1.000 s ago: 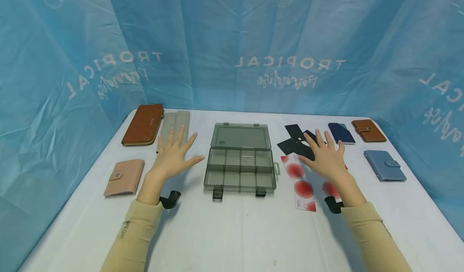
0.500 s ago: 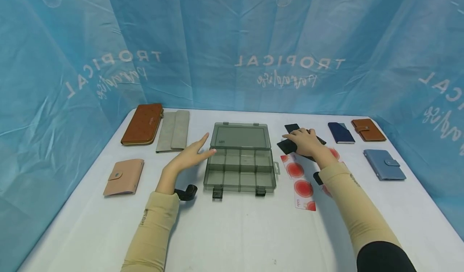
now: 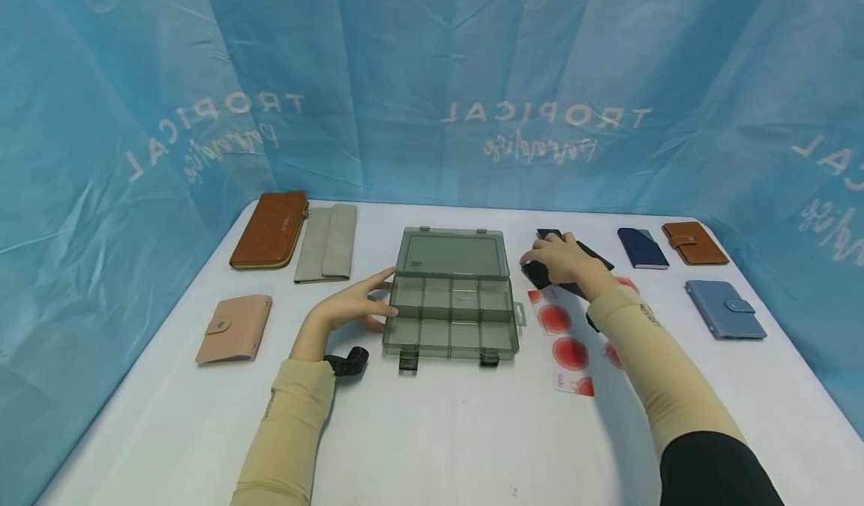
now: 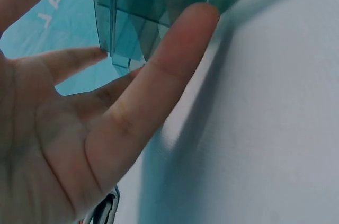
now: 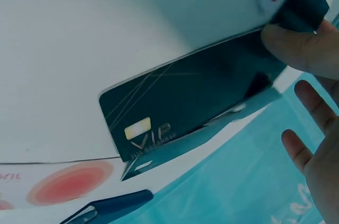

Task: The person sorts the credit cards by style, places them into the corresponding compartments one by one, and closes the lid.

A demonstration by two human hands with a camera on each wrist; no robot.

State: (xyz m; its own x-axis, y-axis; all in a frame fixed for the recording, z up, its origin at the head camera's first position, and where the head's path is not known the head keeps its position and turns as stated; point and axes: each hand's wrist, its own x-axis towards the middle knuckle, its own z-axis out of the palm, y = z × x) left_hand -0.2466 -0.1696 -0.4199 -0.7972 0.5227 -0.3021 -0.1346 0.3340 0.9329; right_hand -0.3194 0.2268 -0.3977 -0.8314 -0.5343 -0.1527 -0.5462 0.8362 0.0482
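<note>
The left grip (image 3: 351, 307) is held released, straight fingers (image 4: 180, 49) laid against the left wall of the open clear organizer box (image 3: 451, 312). A black VIP card (image 5: 190, 102) is pinched at its edge by the right grip (image 3: 563, 258), just above the white counter (image 3: 445, 431), red-dotted cards (image 3: 570, 352) nearby.

Head view: right hand (image 3: 560, 258) covers most of the black cards (image 3: 540, 272). Right wrist view: VIP card (image 5: 196, 102) top corner blurred, cut by frame edge. Left wrist view: organizer box (image 4: 153, 7) cropped at top.
</note>
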